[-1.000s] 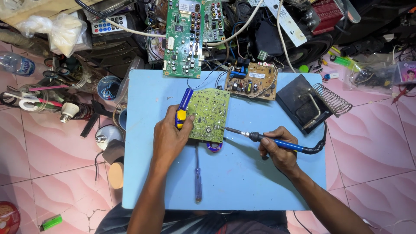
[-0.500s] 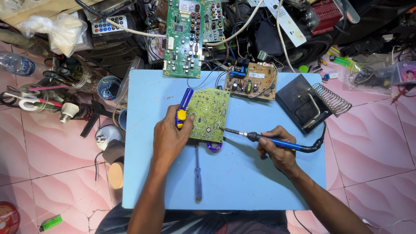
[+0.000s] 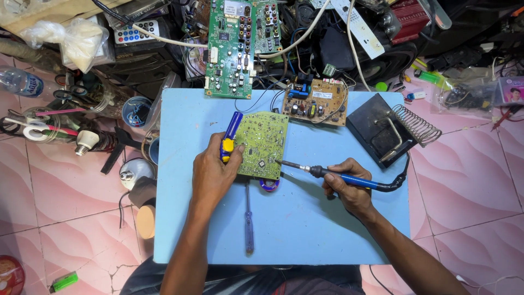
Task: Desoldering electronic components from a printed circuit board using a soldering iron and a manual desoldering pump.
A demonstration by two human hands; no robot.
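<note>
A pale blue rectangular work board lies on a floor of pink wavy-patterned tiles, hemmed in at the top and left by heaped electronics: a long green circuit board, a brown circuit board with capacitors, a grey remote control, a bare light bulb and a clear plastic bottle. A black soldering stand with a coiled wire holder sits at the board's right edge, and a slim blue screwdriver lies near its front.

The small yellow-green printed circuit board, solder side up and dotted with tiny joints, sits near the middle. The left hand grips its left edge together with a blue and yellow tool. The right hand is clenched around a blue-handled soldering iron, its tip touching the board's right edge. A small blue ring of tape peeks out just below.
</note>
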